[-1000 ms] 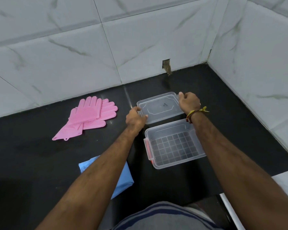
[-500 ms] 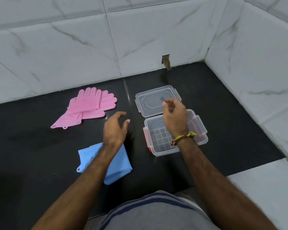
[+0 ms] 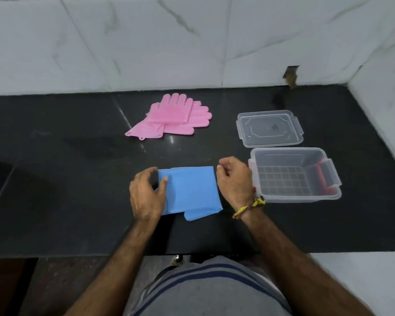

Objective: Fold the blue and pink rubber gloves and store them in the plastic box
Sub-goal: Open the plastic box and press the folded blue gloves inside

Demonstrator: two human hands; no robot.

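the folded blue gloves [image 3: 192, 190] are laid flat on the black counter [image 3: 66, 179], between the two hands. the left hand [image 3: 147, 195] is placed on their left edge, the thumb pressed onto the blue rubber and the fingers curled round the far corner. the right hand [image 3: 234, 181] is held at their right edge, fingers loosely curled; whether anything is pinched cannot be told. the pink gloves [image 3: 173, 117] are stacked farther back. the open plastic box [image 3: 292, 176] is set just right of the right hand, its lid [image 3: 269, 128] behind it.
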